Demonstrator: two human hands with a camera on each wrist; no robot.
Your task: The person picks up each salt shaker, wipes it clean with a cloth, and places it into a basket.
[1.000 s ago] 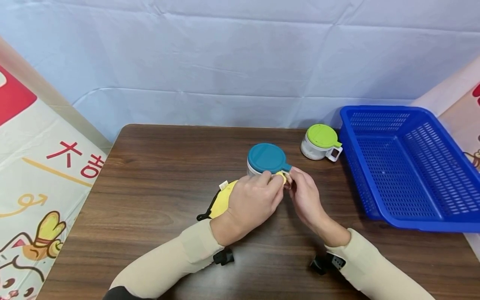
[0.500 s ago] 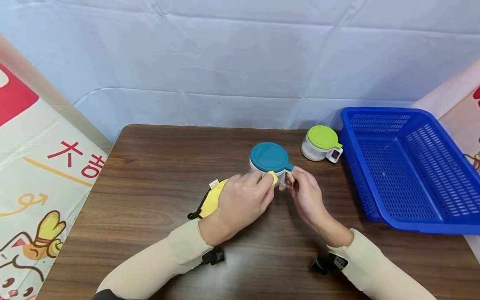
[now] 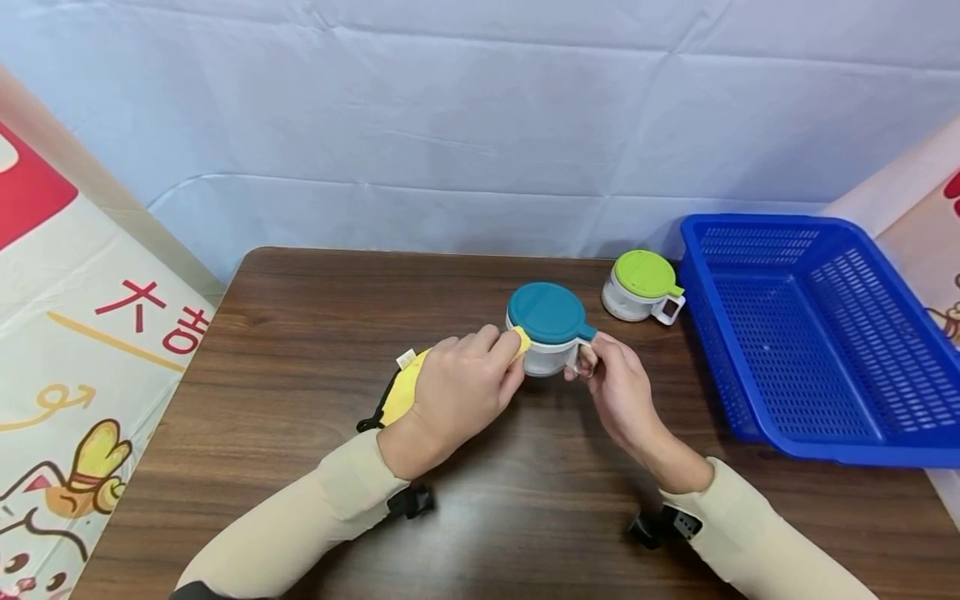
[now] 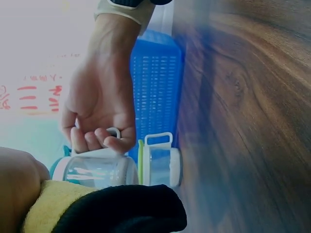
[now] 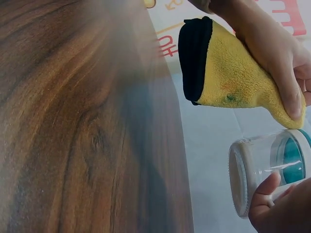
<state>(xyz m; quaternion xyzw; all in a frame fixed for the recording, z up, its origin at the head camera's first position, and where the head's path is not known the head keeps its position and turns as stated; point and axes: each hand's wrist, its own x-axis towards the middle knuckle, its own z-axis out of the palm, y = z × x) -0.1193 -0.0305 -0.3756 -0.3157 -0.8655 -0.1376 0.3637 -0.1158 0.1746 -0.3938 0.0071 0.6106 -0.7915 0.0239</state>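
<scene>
My left hand [image 3: 463, 385] grips a yellow cloth [image 3: 403, 397] with black edging, a bit of it poking out by the thumb. That bit touches the near left side of a clear seasoning jar [image 3: 546, 360] with a teal lid [image 3: 546, 312]. By its white handle, my right hand [image 3: 622, 390] holds this jar above the table. Its glass bottom [image 5: 238, 177] shows in the right wrist view, tipped slightly. There the cloth [image 5: 233, 73] hangs from the left hand [image 5: 277, 53], with small coloured stains, its tip at the jar's rim.
A second jar with a green lid [image 3: 645, 273] stands at the back of the wooden table [image 3: 337, 308]. Right of it is a blue plastic basket [image 3: 795, 333] with slotted walls. A pale sheet [image 3: 450, 125] hangs behind the table, and a printed banner [image 3: 97, 367] is at the left.
My left hand and the cloth have moved left, from the handle to the jar's left side. The jar has shifted slightly right, with the right hand still on its handle.
</scene>
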